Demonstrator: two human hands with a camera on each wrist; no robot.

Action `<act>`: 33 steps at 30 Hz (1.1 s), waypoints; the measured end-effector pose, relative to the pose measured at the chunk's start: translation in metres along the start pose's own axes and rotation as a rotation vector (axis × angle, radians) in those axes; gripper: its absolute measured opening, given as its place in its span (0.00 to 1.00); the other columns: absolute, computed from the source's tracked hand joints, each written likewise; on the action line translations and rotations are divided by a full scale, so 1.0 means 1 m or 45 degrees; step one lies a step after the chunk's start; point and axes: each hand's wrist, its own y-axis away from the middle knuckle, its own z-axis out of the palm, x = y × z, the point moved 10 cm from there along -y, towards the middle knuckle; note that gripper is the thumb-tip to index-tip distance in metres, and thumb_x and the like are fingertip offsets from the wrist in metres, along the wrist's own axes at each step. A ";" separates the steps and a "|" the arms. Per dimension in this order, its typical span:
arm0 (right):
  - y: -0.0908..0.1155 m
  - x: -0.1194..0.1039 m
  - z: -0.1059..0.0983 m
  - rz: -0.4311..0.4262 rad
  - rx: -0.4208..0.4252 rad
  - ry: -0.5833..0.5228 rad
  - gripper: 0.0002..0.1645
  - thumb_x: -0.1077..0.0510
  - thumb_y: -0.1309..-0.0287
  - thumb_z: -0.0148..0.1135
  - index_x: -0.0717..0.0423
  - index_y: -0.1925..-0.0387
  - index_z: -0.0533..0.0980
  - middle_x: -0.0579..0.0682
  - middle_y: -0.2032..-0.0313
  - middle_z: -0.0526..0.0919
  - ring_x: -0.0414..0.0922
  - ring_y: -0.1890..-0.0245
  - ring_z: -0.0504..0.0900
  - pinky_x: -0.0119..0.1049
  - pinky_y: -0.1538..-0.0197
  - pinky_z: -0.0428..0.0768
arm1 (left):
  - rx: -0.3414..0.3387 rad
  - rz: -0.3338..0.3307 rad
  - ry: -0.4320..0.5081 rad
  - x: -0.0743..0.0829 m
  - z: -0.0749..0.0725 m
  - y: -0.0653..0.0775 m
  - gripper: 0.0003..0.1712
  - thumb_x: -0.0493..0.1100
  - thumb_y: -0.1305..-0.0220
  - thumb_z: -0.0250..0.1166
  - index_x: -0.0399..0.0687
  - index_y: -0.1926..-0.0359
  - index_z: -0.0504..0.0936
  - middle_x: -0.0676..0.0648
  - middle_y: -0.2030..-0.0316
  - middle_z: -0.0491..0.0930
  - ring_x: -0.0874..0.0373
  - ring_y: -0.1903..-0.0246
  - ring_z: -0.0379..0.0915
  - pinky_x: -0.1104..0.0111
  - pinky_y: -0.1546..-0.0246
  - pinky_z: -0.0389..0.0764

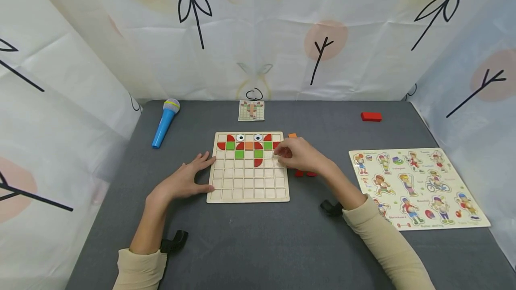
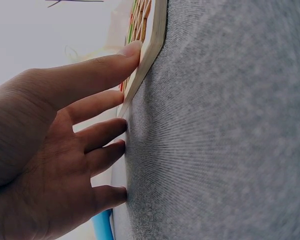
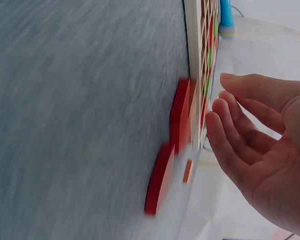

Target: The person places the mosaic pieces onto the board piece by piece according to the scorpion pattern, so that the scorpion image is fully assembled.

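A pale wooden grid board (image 1: 238,185) lies in the middle of the table, its upper rows holding red quarter-round pieces, green squares, an orange square and two eye pieces (image 1: 258,138). My left hand (image 1: 183,180) rests at the board's left side, fingers spread, thumb (image 2: 105,75) touching its edge. Over the right edge hovers my right hand (image 1: 302,153), close to a red quarter-round piece (image 1: 276,145). In the right wrist view its thumb and fingers are loosely bent and apart, with nothing visible between them. Loose red pieces (image 3: 160,180) lie beside the board, partly under that hand.
A small orange piece (image 1: 292,135) lies by the board's upper right corner. Behind the board is a patterned card (image 1: 251,111). A blue toy microphone (image 1: 162,126) lies back left, a red block (image 1: 371,116) back right. An illustrated puzzle board (image 1: 455,185) occupies the right side.
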 end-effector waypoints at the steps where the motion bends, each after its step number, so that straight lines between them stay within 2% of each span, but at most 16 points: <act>1: 0.003 0.003 -0.002 0.004 0.000 -0.001 0.11 0.64 0.33 0.71 0.62 0.50 0.88 0.54 0.56 0.93 0.46 0.57 0.90 0.45 0.48 0.90 | 0.001 0.000 -0.002 0.000 0.000 0.000 0.55 0.54 0.33 0.77 0.47 0.14 0.60 0.33 0.13 0.47 0.30 0.13 0.38 0.23 0.20 0.41; 9: 0.023 0.024 -0.014 0.040 -0.019 0.045 0.11 0.65 0.37 0.76 0.61 0.53 0.88 0.53 0.59 0.92 0.44 0.60 0.88 0.44 0.52 0.89 | 0.011 0.003 -0.009 0.000 0.000 0.000 0.54 0.54 0.33 0.77 0.47 0.14 0.60 0.32 0.13 0.48 0.30 0.13 0.38 0.23 0.20 0.41; 16: 0.035 0.039 -0.014 0.048 -0.057 0.105 0.11 0.62 0.37 0.77 0.62 0.54 0.88 0.55 0.59 0.91 0.48 0.59 0.89 0.46 0.51 0.90 | 0.007 -0.001 -0.014 -0.001 0.001 -0.001 0.55 0.54 0.33 0.77 0.47 0.14 0.60 0.33 0.13 0.48 0.30 0.13 0.38 0.23 0.20 0.42; 20: 0.035 0.040 -0.012 0.034 -0.056 0.124 0.11 0.59 0.36 0.78 0.62 0.55 0.88 0.55 0.60 0.92 0.47 0.60 0.89 0.44 0.53 0.90 | 0.006 -0.006 -0.021 -0.002 0.001 -0.001 0.55 0.55 0.33 0.77 0.48 0.14 0.60 0.33 0.13 0.48 0.31 0.13 0.38 0.23 0.20 0.42; 26: 0.031 0.041 -0.009 0.082 -0.068 0.133 0.12 0.55 0.37 0.79 0.59 0.57 0.88 0.52 0.61 0.91 0.43 0.61 0.87 0.39 0.53 0.87 | -0.001 -0.007 -0.021 -0.002 0.001 0.000 0.55 0.55 0.33 0.77 0.48 0.14 0.60 0.33 0.13 0.48 0.30 0.13 0.38 0.23 0.20 0.42; 33: 0.027 0.043 -0.008 0.109 -0.094 0.126 0.10 0.60 0.39 0.76 0.60 0.57 0.87 0.53 0.62 0.90 0.42 0.62 0.85 0.40 0.53 0.87 | -0.004 -0.006 -0.018 -0.002 0.001 -0.001 0.55 0.55 0.33 0.77 0.48 0.14 0.59 0.33 0.13 0.47 0.31 0.12 0.38 0.24 0.20 0.42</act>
